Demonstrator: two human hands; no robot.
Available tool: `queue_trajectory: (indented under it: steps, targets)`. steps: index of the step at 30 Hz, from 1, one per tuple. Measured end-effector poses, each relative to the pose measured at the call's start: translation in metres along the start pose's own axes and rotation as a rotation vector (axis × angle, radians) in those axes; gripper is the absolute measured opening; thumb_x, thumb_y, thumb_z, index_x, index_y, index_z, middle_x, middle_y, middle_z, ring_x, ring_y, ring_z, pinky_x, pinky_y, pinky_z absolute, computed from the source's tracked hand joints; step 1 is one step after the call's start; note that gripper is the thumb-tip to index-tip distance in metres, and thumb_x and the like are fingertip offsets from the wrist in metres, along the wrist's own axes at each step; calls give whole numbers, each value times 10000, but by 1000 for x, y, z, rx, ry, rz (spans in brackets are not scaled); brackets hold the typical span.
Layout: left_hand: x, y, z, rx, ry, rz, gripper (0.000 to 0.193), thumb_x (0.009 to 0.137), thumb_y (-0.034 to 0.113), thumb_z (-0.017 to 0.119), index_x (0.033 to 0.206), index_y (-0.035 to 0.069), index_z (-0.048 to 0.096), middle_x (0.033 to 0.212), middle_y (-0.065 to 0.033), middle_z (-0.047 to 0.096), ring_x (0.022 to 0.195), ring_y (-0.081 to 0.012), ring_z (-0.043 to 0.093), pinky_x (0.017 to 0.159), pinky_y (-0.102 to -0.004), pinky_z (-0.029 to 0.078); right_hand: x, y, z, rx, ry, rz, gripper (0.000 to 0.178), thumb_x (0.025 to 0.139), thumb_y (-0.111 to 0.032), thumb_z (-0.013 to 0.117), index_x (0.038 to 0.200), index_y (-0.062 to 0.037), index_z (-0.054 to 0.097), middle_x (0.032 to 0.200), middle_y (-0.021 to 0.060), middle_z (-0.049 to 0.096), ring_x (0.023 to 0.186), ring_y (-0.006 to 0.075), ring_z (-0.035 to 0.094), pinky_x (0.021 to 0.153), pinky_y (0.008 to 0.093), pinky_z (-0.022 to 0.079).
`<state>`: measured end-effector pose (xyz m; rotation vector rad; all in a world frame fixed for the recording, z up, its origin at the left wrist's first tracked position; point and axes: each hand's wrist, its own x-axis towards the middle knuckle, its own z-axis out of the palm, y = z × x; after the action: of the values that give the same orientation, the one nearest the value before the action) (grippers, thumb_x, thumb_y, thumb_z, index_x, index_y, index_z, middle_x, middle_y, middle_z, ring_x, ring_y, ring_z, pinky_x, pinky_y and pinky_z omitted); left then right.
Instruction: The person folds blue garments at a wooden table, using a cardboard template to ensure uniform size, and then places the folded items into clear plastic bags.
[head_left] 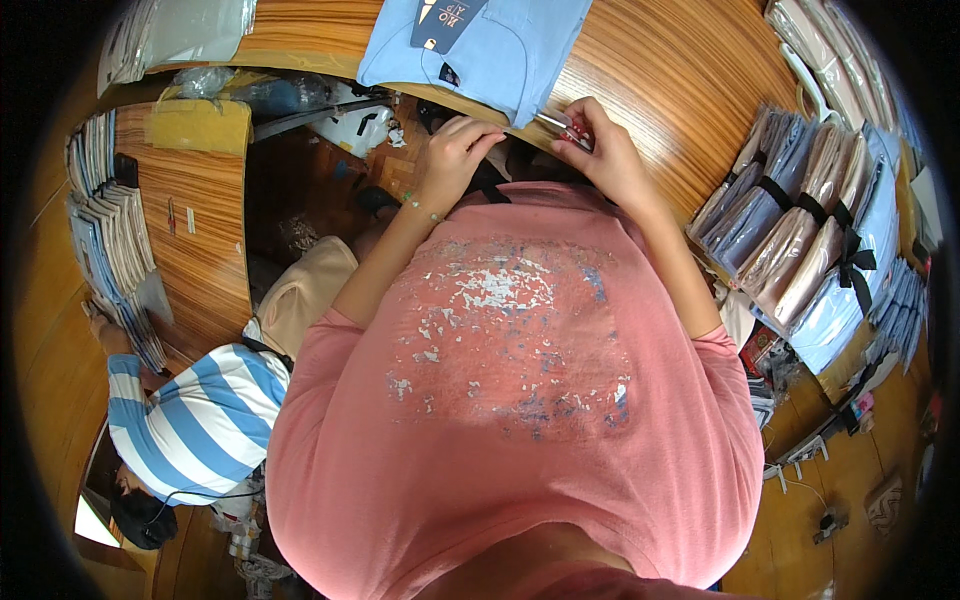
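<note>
A light blue folded shirt [500, 70] lies at the near edge of the wooden table, one corner reaching the edge. A dark hang tag [447, 22] on a cord rests on top of it. My right hand [606, 152] is closed round small red-handled thread snips [577, 134], their metal blades pointing left toward the shirt's corner. Just left of that corner, my left hand [452, 158] is held in a pinch in front of the table edge. Whatever it may hold between thumb and finger is too small to make out.
Bundles of plastic-wrapped shirts [790, 200] tied with black bands stand on the right. At the left, a person in a striped shirt [205, 415] reaches toward a stack of folded shirts [112, 240] on another table [200, 270]. Plastic scraps [355, 130] lie below.
</note>
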<state>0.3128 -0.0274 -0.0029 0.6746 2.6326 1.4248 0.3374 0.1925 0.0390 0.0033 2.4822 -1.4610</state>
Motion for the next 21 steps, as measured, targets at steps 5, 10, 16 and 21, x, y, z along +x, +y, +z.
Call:
queue_trajectory:
  steps: [5, 10, 16, 21]
  targets:
    - [-9, 5, -6, -4, -61, 16, 70, 752, 37, 644, 782, -6, 598, 774, -86, 600, 718, -224, 563, 639, -306, 449, -1, -4, 5, -44, -15, 48, 308, 756, -149, 671, 959, -58, 458, 744, 135, 597, 687, 308, 596, 608, 375, 451]
    - [-20, 7, -16, 4, -150, 106, 78, 725, 34, 652, 763, 10, 588, 814, -83, 599, 750, -229, 551, 674, -314, 444, 0, -1, 6, -140, -53, 2, 278, 757, -147, 643, 943, -56, 458, 747, 151, 610, 699, 339, 601, 606, 402, 459]
    - [-11, 24, -19, 45, -96, 284, 80, 702, 61, 647, 761, 35, 601, 1007, -50, 609, 841, -219, 516, 752, -327, 444, 2, 0, 15, -167, -77, -68, 258, 757, -143, 626, 931, -53, 457, 754, 163, 619, 726, 355, 602, 614, 414, 469]
    - [-7, 27, -17, 11, -168, 361, 73, 698, 34, 637, 754, 27, 590, 1022, -55, 617, 856, -216, 541, 767, -325, 446, 7, 5, 21, -131, -35, -99, 253, 763, -151, 623, 926, -53, 457, 758, 170, 616, 730, 357, 601, 615, 416, 468]
